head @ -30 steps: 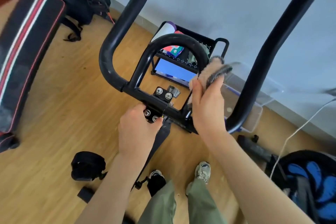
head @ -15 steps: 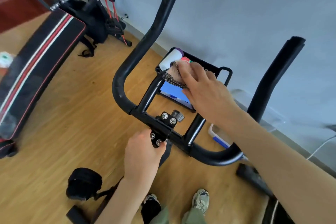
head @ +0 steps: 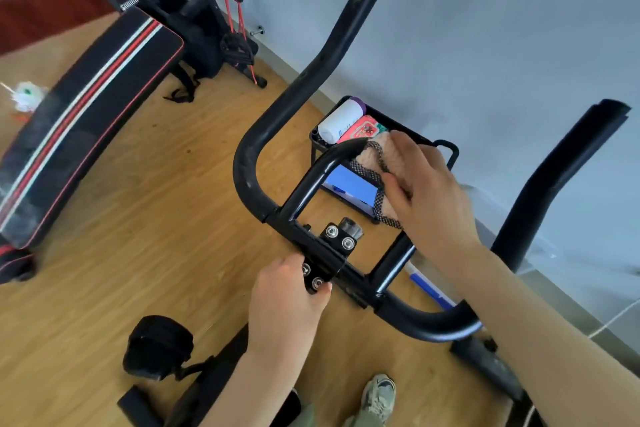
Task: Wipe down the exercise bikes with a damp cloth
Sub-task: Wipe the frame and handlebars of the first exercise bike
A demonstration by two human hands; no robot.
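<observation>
Pressing cloth (head: 372,163) on handlebar loop (head: 311,177), right hand (head: 426,191) fingers clasping it, left hand (head: 287,302) gripping clamp (head: 329,260).

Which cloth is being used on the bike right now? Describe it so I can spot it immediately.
Start at the black handlebar that fills the middle of the view and follow its inner curved loop bar up to the top. The cloth is draped there under the right hand. It is fuzzy and peach-coloured with a dark speckled edging, the only soft thing on the black metal.
</observation>
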